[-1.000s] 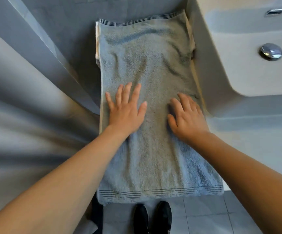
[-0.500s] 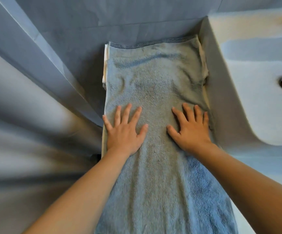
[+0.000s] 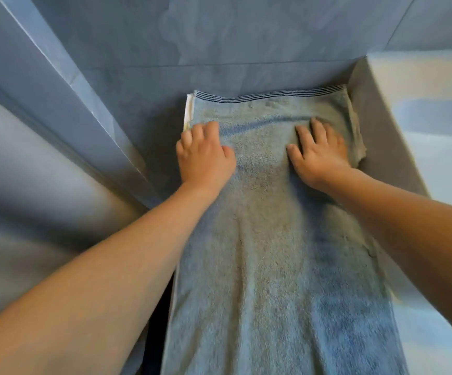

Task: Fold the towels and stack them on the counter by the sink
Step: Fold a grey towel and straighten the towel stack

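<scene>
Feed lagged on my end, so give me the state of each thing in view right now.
blue towel: spread lengthwise, unfolded, striped hem at the far wall.
white towel: beneath the blue one, only its edge showing.
left hand: on the towel, fingers somewhat curled, grip unclear.
right hand: flat, pressing the towel.
sink: right of the towel.

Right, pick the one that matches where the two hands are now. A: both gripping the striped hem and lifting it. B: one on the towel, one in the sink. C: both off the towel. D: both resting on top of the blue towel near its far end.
D: the left hand and right hand both rest on top of the blue towel, just short of its striped hem.
</scene>
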Motion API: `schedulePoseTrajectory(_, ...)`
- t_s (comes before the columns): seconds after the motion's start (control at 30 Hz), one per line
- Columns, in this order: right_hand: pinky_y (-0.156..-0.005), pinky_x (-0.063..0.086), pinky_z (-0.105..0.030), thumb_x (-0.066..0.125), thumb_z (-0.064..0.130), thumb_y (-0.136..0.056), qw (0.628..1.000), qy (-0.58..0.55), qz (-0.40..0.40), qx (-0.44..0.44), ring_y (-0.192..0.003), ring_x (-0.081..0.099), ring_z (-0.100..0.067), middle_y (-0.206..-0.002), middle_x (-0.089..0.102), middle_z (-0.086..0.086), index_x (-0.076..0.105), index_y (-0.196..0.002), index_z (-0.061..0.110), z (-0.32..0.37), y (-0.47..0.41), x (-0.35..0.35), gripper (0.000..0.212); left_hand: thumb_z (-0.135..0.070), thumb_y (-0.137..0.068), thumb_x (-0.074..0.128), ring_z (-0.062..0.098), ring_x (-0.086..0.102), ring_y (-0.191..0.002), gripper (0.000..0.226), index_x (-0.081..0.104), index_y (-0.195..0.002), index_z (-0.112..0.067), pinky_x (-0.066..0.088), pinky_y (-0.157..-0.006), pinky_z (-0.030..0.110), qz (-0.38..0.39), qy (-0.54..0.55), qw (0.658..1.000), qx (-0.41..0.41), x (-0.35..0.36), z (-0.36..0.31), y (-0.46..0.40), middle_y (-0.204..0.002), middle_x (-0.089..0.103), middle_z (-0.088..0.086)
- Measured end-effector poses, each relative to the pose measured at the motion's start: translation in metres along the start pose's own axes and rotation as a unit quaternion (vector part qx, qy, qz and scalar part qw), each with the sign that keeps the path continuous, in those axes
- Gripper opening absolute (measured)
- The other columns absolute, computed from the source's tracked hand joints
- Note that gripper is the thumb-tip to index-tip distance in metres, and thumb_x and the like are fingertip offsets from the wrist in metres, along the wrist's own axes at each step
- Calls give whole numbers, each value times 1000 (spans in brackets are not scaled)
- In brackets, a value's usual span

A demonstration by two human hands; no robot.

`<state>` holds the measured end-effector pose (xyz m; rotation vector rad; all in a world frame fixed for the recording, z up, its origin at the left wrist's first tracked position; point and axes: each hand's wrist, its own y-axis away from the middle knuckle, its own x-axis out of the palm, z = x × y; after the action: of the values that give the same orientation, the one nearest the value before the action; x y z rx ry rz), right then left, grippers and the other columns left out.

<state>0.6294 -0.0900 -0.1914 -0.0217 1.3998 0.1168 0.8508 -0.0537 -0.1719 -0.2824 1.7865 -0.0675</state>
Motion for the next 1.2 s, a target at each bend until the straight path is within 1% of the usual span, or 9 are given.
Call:
schedulePoseTrajectory(0.2,-94,36,-44,41,36,-93,985,-9,-171,-19,-103,48,-38,-109,53,-18,56,-97,3,-6,-14,1,37,-10,-85,53,31,46,-98,18,60,-101,-11,30,-92,45,-7,-100,977,189,10,29,-23,-107,55,6)
schedulePoseTrajectory(0.3,-99,34,-44,41,35,-96,984,-16,-179,-17,-111,43,-40,-122,47,-20,58,-102,-1,-10,-40,-15,40,-11,-79,48,29,45,-92,11,56,-85,-7,33,-89,42,-47,0,968,246,-4,30,-27,-102,53,9)
schedulePoseTrajectory(0.37,-103,30,-42,44,36,-96,976,-50,-208,-27,-119,40,-39,-134,41,-20,54,-113,2,-10,-55,-21,39,-23,-81,41,27,45,-97,27,63,-85,-7,34,-92,40,64,-10,954,291,-8,28,-31,-105,53,5)
schedulePoseTrajectory(0.43,-102,31,-42,40,44,-95,978,-69,-191,-38,-119,42,-39,-134,43,-19,52,-123,6,-11,-69,-20,48,-30,-87,37,22,43,-97,38,68,-85,-10,38,-90,37,121,10,959,257,-7,22,-44,-104,53,1)
schedulePoseTrajectory(0.5,-104,30,-42,34,51,-92,987,-54,-144,-49,-121,43,-37,-135,47,-17,50,-131,10,-15,-78,-14,59,-25,-90,42,26,44,-101,26,61,-83,-10,40,-88,36,50,100,986,122,-7,11,-68,-103,50,4)
schedulePoseTrajectory(0.63,-113,22,-39,37,69,-82,988,-62,-130,-61,-131,35,-29,-144,40,-5,43,-141,23,-23,-80,-3,75,-29,-93,48,36,36,-124,37,48,-122,-7,33,-101,44,48,23,994,-96,4,0,-117,-132,40,14)
schedulePoseTrajectory(0.8,-114,24,-44,32,66,-91,982,-58,-172,-56,-130,36,-28,-145,40,-3,46,-141,25,-23,-83,3,66,-18,-91,53,39,40,-117,31,48,-120,-8,35,-92,44,-49,-38,994,-85,27,0,-124,-131,40,16)
schedulePoseTrajectory(1.0,-113,26,-46,29,50,-96,981,-34,-184,-54,-128,39,-31,-144,41,-7,47,-140,21,-23,-85,9,56,-5,-86,52,42,45,-105,31,48,-117,-2,41,-92,51,-19,17,999,29,22,17,-125,-124,39,22)
schedulePoseTrajectory(1.2,-118,14,-43,35,61,-87,985,-53,-157,-48,-134,31,-26,-146,36,-3,37,-145,23,-23,-82,5,69,-14,-96,49,43,56,-100,24,45,-116,-1,40,-73,39,2,121,987,-105,7,14,-113,-111,58,21)
